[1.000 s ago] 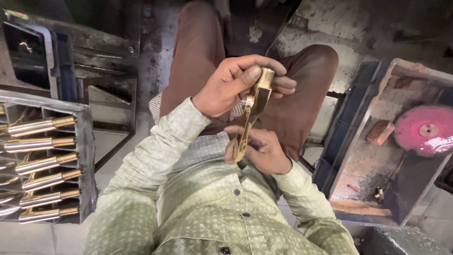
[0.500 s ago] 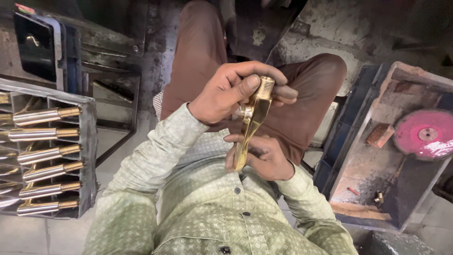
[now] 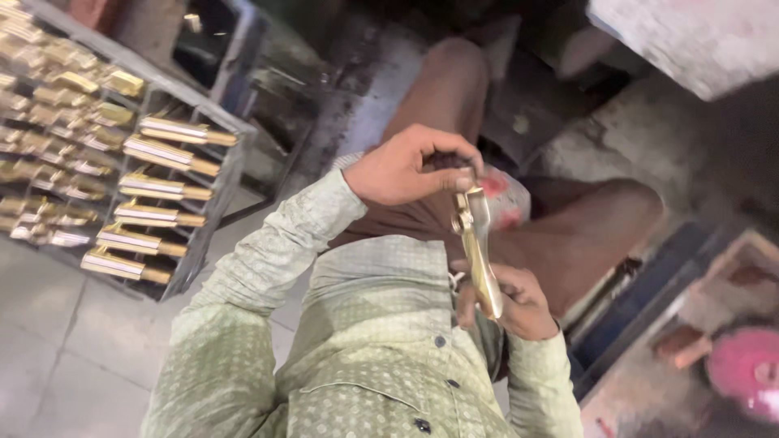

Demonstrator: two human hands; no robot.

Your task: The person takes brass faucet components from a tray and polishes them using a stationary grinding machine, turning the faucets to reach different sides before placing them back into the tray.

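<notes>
While the long brass piece [image 3: 479, 255] is held over the lap, its long axis is seen running almost upright in the head view, tilted slightly, top end near the knees and bottom end toward the belly. The lower end is clasped in the right hand [image 3: 511, 304], grip closed around it, while the upper end is pinched by the fingertips of the left hand [image 3: 406, 166], grip narrow on the piece. Off to the left, well apart, a rack of similar brass pieces [image 3: 122, 170] is seen.
</notes>
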